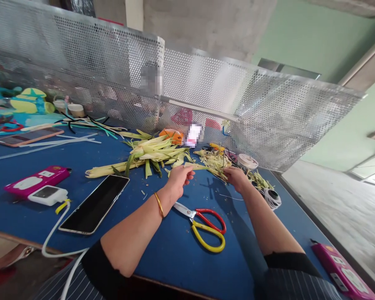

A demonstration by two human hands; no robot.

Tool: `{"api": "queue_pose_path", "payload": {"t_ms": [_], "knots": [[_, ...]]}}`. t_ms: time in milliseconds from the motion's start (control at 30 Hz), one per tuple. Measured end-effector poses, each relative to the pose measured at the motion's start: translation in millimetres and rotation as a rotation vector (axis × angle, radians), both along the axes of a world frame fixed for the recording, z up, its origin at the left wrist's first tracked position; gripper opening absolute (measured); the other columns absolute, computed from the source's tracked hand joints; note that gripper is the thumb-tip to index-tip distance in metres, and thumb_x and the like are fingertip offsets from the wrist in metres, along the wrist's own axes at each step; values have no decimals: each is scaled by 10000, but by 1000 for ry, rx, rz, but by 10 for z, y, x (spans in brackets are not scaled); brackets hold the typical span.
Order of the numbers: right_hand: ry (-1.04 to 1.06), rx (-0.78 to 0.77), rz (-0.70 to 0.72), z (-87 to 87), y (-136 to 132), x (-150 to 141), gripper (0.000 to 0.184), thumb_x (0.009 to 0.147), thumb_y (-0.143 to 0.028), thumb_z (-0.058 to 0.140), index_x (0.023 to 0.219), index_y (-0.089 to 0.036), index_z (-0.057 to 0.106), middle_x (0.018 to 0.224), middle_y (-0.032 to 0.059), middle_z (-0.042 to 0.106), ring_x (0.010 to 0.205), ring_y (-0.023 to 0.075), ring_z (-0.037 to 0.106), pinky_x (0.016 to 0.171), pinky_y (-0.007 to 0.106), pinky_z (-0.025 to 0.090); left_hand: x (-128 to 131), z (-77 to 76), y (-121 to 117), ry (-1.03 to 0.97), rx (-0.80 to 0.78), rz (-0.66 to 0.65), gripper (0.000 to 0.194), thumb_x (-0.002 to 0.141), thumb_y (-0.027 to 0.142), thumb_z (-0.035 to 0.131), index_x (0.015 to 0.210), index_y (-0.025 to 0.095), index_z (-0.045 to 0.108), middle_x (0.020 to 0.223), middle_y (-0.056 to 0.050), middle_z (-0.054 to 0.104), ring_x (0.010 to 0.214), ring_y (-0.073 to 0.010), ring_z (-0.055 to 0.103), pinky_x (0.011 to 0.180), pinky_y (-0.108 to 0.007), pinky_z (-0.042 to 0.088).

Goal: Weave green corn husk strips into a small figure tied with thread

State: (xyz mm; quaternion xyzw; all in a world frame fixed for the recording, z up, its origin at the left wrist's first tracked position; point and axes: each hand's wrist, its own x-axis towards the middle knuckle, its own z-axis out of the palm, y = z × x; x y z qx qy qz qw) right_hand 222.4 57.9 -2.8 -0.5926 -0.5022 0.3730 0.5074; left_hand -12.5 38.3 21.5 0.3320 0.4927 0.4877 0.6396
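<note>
My left hand (179, 180), with a gold bangle at the wrist, is closed on one end of a pale leaf strip (199, 166) that looks like corn husk. The strip stretches across toward my right hand (236, 178), whose fingers are pinched at its greener end. Just beyond the left hand lies a bundle of pale green husks (153, 151) with thick stalks. A heap of shredded husk (217, 159) sits behind the right hand. Scissors (192, 215) with one red and one yellow handle lie on the blue table (162, 254), nearer to me than both hands.
To the left lie a black-screened phone (95, 204), a magenta box (39, 183) and a white cable (48, 233). White wire coils (271, 198) and a tape roll (247, 161) sit on the right. Another magenta box (343, 271) is at lower right. A perforated metal screen (206, 79) borders the back.
</note>
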Motion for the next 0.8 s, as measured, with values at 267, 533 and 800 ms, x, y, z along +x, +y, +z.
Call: {"api": "queue_pose_path", "payload": {"t_ms": [267, 533, 800], "knots": [[-383, 109, -30, -91, -534, -459, 144, 570, -343, 749, 627, -238, 669, 832, 36, 699, 851, 231, 606, 797, 339, 428, 38, 11, -88, 75, 115, -22, 173, 714, 219, 690, 586, 145, 601, 581, 0, 614, 503, -72, 506, 468, -197, 318], [101, 49, -26, 212, -826, -654, 461, 659, -619, 726, 796, -183, 663, 752, 55, 696, 731, 222, 672, 652, 319, 489, 156, -24, -266, 188, 349, -113, 165, 684, 298, 692, 591, 171, 645, 577, 18, 593, 559, -103, 508, 522, -220, 341], [4, 103, -5, 86, -815, -626, 253, 664, -408, 743, 672, -187, 621, 545, -2, 633, 538, 146, 569, 556, 280, 428, 195, -103, -298, 289, 343, -257, 195, 715, 344, 661, 801, 179, 720, 745, -24, 697, 686, -150, 606, 554, -236, 381]]}}
